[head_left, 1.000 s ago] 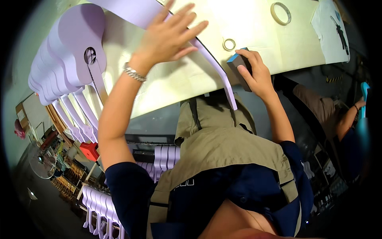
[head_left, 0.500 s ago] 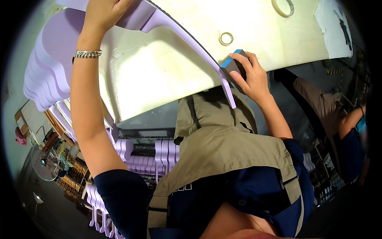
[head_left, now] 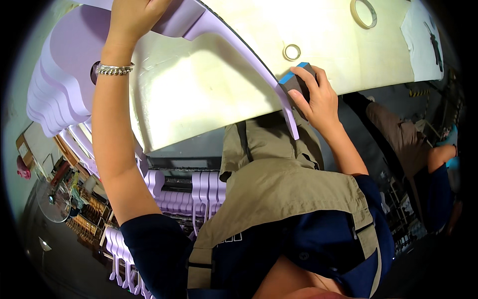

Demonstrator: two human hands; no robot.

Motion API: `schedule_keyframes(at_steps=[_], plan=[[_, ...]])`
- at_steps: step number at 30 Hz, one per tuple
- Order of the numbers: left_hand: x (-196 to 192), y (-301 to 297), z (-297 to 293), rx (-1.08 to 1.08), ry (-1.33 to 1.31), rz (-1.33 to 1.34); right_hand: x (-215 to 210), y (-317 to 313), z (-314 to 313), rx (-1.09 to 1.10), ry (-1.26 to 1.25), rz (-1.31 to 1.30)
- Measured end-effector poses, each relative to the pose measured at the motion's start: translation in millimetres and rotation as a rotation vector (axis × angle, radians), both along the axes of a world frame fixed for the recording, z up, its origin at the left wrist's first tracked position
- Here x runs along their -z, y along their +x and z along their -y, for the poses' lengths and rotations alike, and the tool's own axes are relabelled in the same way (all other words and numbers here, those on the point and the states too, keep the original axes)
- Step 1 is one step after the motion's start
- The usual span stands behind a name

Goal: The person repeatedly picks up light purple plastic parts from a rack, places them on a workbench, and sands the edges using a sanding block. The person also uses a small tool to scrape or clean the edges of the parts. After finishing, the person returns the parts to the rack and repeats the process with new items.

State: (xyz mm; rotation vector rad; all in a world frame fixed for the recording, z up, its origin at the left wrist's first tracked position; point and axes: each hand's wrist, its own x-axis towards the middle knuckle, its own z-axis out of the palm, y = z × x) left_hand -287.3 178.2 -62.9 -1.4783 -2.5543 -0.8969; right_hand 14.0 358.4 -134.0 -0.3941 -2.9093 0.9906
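Observation:
A lilac guitar (head_left: 177, 22) without strings lies tilted across the pale worktable (head_left: 199, 94). Its neck slants down to the right, and the headstock end juts past the near edge. My left hand (head_left: 137, 17) is closed on the guitar near where body meets neck; its fingertips are partly cut off by the top of the picture. Farther down the neck, my right hand (head_left: 318, 94) grips a dark grey sanding block (head_left: 299, 79) with a blue edge. The block sits against the side of the neck, close to the headstock.
Two tape rolls, a small one (head_left: 292, 52) and a larger one (head_left: 363, 13), lie beyond the neck. A dark tool (head_left: 434, 47) rests on white cloth (head_left: 418, 45). Several lilac guitar bodies (head_left: 59, 74) stand stacked at left. Another person's arm (head_left: 440, 157) shows at right.
The whole view has shifted slightly, so tabletop things appear farther right. Both hands keep their grips, the block still at the neck. The other person's arm has moved a little.

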Motion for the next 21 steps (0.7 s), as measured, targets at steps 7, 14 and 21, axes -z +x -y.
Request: schedule_keyframes(at_steps=[7, 14, 21], plan=[[-4.8, 0.3, -4.0, -0.002, 0.008, 0.026, -11.2, -97.1, 15.4, -0.016, 0.000, -0.100], [1.4, -6.8, -2.4, 0.068, 0.084, -0.033, -7.4, -120.0, 20.8, 0.009, 0.046, -0.134], [-8.2, -2.1, -4.1, 0.041, 0.030, 0.046, -9.3, -143.7, 22.0, -0.024, 0.039, -0.159]])
